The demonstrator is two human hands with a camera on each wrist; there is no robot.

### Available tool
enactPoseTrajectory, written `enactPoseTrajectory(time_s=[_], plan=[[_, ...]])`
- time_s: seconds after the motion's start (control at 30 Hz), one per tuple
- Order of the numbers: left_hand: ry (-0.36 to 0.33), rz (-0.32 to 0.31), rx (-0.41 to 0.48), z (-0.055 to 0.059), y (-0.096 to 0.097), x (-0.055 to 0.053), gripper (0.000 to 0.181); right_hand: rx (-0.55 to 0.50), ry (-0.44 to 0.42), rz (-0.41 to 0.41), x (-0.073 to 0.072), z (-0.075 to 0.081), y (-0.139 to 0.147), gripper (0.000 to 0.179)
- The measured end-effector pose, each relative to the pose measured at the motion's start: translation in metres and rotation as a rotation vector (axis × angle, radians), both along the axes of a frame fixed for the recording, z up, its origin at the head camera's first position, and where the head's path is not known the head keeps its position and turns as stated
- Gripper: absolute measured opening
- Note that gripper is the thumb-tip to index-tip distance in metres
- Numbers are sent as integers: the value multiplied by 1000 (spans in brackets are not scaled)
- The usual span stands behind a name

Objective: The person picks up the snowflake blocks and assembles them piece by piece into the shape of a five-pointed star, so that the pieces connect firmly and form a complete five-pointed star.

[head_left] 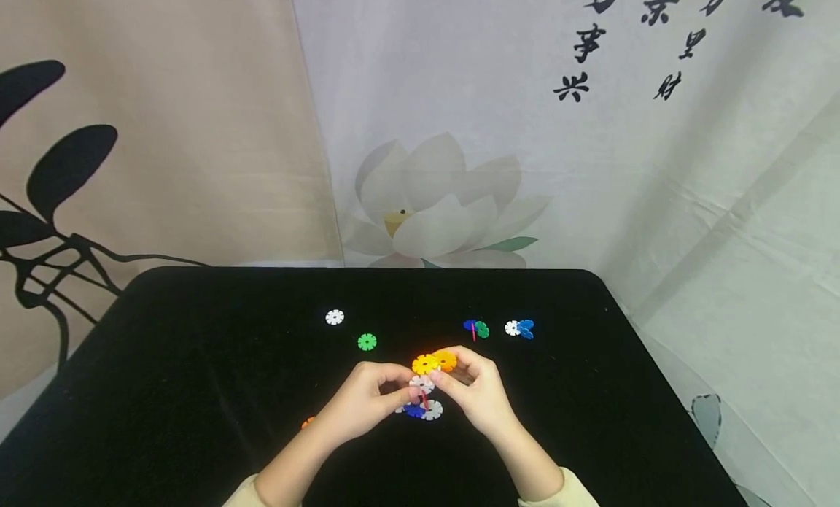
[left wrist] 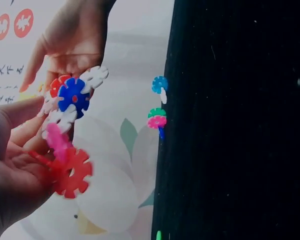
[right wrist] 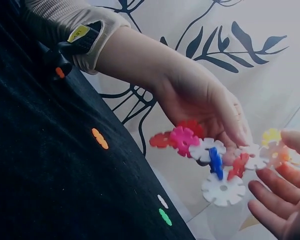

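Both hands hold up a joined cluster of notched plastic discs above the black table. My left hand (head_left: 367,397) pinches it at a white disc (head_left: 422,384), thumb and fingertips on the left side. With thumb and fingers my right hand (head_left: 482,390) grips the end with a yellow disc (head_left: 425,364) and an orange disc (head_left: 446,360). Below the fingers hang a blue disc (left wrist: 73,97) and another white disc (right wrist: 223,189). Further along, a pink disc (right wrist: 184,141) and a red disc (left wrist: 75,172) stick out near my left palm. The fingers partly hide the joints.
On the black table (head_left: 197,346) lie a loose white disc (head_left: 335,317) and a green disc (head_left: 367,342). Farther right are a blue, pink and green joined piece (head_left: 482,330) and a white-and-blue piece (head_left: 526,329). An orange disc (right wrist: 100,139) lies beside my left forearm.
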State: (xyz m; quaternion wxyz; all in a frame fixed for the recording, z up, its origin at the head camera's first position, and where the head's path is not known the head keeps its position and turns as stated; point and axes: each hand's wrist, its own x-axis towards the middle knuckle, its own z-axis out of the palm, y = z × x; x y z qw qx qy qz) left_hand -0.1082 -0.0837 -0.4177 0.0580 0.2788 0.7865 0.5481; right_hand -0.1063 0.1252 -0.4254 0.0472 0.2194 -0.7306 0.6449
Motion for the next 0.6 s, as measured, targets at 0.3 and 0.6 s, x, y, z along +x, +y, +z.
enactPoseTrajectory(time_s=[0.3, 0.6], plan=[[-68, 57, 61, -4, -16, -14, 23, -42, -123, -66, 1, 9, 3, 20], [-105, 138, -91, -24, -70, -48, 25, -44, -121, -136, -4, 14, 17, 20]])
